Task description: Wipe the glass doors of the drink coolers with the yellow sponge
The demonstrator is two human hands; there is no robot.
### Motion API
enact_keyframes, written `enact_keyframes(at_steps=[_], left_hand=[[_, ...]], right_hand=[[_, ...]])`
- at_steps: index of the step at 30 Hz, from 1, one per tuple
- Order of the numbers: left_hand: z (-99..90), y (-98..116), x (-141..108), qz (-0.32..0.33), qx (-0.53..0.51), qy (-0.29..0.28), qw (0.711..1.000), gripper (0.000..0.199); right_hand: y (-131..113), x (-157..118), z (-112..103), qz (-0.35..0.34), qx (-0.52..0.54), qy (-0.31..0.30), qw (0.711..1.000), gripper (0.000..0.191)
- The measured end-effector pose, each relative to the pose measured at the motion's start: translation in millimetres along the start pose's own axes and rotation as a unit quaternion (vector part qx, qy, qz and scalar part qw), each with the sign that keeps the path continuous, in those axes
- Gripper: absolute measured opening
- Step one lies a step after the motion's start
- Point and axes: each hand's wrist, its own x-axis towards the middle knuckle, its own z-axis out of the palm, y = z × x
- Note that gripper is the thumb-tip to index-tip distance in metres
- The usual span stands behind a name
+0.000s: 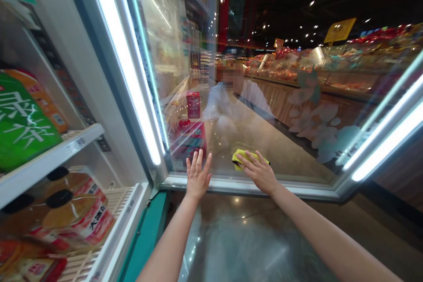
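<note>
1. Cloth (pixel 243 157): yellow, folded, pressed flat to the glass door (pixel 280 97) low down, just above the bottom frame (pixel 297 189). It lies under my right hand (pixel 261 171), beneath the fingers and past the fingertips on the far-left side; only that edge and a strip along the top show, the rest is covered by the hand.
2. Cloth, axis: the long side runs roughly left to right along the glass, close to parallel with the bottom frame, with the visible end toward my left hand. I cannot tell its full length.
3. Right hand: palm down on the cloth, fingers spread a little and laid over it, holding it against the pane by pressure, not by a closed fist. The forearm comes in from the lower right.
4. Left hand (pixel 197 175): bare, holding nothing, fingers straight and apart, pointing up, palm flat on the glass near the door's hinge corner. It is near the cloth but apart from it.
5. Door: swung open, lit strips (pixel 128 70) along its edges; a person's reflection shows in the pane.
6. Cooler shelves (pixel 49 158) at left: green pack (pixel 20 123) on the upper one, bottles (pixel 79 211) with dark caps lying on the wire rack below.
7. Floor (pixel 238 242): glossy, under both my forearms.
</note>
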Motion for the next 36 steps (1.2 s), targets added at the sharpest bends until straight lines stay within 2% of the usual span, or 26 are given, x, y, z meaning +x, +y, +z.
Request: enact_keyframes(at_steps=[3, 5, 7, 10, 13, 15, 18, 21, 23, 25, 27, 29, 32, 34, 36], left_hand=[[-5.7, -5.4, -4.3, -0.009, 0.006, -0.001, 1.0, 0.091], [-9.6, -7.0, -6.8, -0.023, 0.012, 0.0, 1.0, 0.09], [-13.3, -8.1, -10.1, -0.033, 0.015, 0.002, 0.999, 0.09], [-17.9, -11.9, -17.1, -0.026, 0.013, -0.001, 1.0, 0.09], [-22.0, -19.0, -24.9, -0.021, 0.017, -0.006, 1.0, 0.087], [-24.6, -23.8, -29.2, -0.029, 0.023, -0.008, 0.999, 0.086], [-28.4, -27.8, -32.7, -0.042, 0.031, -0.011, 0.999, 0.087], [-32.6, -26.8, -33.9, -0.049, 0.036, -0.014, 0.998, 0.088], [-35.6, -25.0, -34.5, -0.052, 0.035, -0.017, 0.998, 0.09], [-39.0, -24.1, -35.6, -0.055, 0.031, -0.019, 0.998, 0.092], [-42.4, -25.1, -36.9, -0.061, 0.03, -0.017, 0.998, 0.093], [-45.9, -27.9, -38.0, -0.073, 0.033, -0.01, 0.997, 0.092], [-50.3, -34.0, -39.0, -0.089, 0.041, -0.002, 0.995, 0.089], [-52.2, -37.7, -39.2, -0.098, 0.046, -0.001, 0.994, 0.088], [-53.1, -40.3, -39.4, -0.107, 0.053, 0.002, 0.993, 0.086]], right_hand=[[-28.5, 37.3, 16.2, 0.038, -0.021, 0.035, 0.998, 0.045], [-50.8, 49.7, 33.4, 0.01, -0.023, 0.056, 0.998, 0.04], [-65.0, 46.1, 46.8, -0.032, -0.022, 0.063, 0.997, 0.036], [-63.7, 22.8, 48.1, -0.068, -0.016, 0.046, 0.997, 0.028], [-48.6, 11.0, 33.2, -0.048, -0.012, 0.031, 0.998, 0.028], [-45.2, 22.1, 26.3, -0.001, -0.01, 0.034, 0.999, 0.036], [-62.1, 56.0, 33.9, 0.051, -0.002, 0.051, 0.997, 0.047], [-92.0, 75.1, 56.6, 0.013, 0.016, 0.053, 0.998, 0.043], [-103.7, 68.5, 68.1, -0.032, 0.022, 0.046, 0.998, 0.037], [-102.6, 52.0, 69.3, -0.057, 0.024, 0.039, 0.997, 0.032], [-91.2, 37.5, 60.4, -0.053, 0.024, 0.035, 0.998, 0.032], [-78.0, 35.9, 47.0, -0.027, 0.023, 0.038, 0.999, 0.034], [-75.0, 61.9, 36.6, 0.021, 0.022, 0.056, 0.998, 0.039], [-88.4, 86.6, 42.5, 0.032, 0.018, 0.073, 0.997, 0.041], [-107.8, 103.8, 56.0, 0.015, 0.012, 0.088, 0.996, 0.041]])
